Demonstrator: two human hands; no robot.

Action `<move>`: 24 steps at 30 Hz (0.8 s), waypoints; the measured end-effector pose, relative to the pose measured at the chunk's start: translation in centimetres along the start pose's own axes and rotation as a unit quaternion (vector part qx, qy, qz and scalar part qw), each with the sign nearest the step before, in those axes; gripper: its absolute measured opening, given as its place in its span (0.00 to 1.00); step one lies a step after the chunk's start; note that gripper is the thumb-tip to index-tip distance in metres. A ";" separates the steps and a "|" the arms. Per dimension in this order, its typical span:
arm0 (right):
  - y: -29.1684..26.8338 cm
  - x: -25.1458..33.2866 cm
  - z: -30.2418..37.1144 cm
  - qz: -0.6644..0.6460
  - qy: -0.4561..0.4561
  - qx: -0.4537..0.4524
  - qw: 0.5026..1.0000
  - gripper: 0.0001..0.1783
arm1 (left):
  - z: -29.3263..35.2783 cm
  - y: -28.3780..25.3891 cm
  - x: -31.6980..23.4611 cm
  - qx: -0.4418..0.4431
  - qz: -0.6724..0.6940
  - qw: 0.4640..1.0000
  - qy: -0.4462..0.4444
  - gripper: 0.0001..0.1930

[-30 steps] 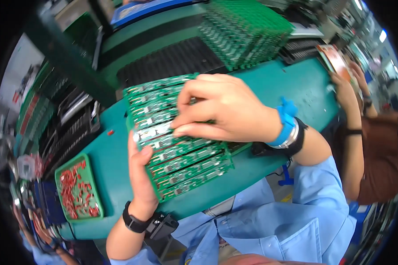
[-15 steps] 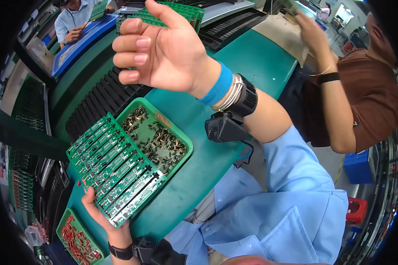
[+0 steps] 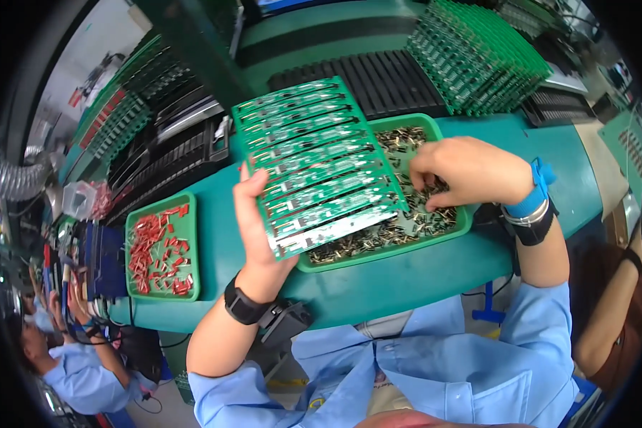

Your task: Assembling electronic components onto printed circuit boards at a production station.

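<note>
My left hand (image 3: 253,214) is closed on the near left edge of a green circuit board panel (image 3: 317,153), made of several narrow boards side by side. The panel is tilted and covers part of a green tray (image 3: 466,227). Many small dark components with metal leads (image 3: 349,248) lie in that tray. Inside its right part is my right hand (image 3: 478,171), fingers curled down among the components and thumb near them. Whether a component is between the fingertips I cannot make out.
A second green tray (image 3: 197,250) with red leaded components stands to the left. Behind are a black slatted rack (image 3: 367,77) and a tall stack of green boards (image 3: 478,57). A co-worker's arm (image 3: 610,314) is at the right; other people sit at lower left.
My right hand has come down from its raised, open pose into the tray of dark components, its fingers now curled. The view has turned; my left hand still holds the panel.
</note>
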State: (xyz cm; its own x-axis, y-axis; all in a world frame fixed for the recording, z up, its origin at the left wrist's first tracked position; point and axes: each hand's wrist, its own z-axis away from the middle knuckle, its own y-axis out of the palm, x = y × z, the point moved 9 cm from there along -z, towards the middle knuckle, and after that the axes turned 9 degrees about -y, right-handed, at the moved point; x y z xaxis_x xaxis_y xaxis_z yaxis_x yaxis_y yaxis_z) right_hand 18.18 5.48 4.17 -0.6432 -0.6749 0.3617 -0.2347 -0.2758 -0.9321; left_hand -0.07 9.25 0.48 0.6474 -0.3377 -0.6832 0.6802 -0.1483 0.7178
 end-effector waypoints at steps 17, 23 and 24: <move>-2.1 0.5 -1.2 -0.115 -0.012 -0.086 0.990 0.06 | -0.2 0.9 1.0 0.050 -0.021 0.997 -0.049 0.22; -2.8 0.8 -1.3 -0.026 -0.082 -0.154 0.984 0.07 | 0.0 0.5 0.8 0.027 0.035 0.999 -0.031 0.20; -2.8 0.8 -1.2 -0.003 -0.078 -0.158 0.984 0.07 | 0.0 0.8 0.9 0.044 0.050 0.997 -0.035 0.20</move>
State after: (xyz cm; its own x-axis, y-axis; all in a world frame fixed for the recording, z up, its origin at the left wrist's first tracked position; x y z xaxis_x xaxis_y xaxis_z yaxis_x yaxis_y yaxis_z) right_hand 17.47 6.50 7.11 -0.5266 -0.7780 0.3428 -0.4697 -0.0698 -0.8800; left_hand 1.02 8.80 0.43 0.6836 -0.4182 -0.5982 0.5779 -0.1905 0.7936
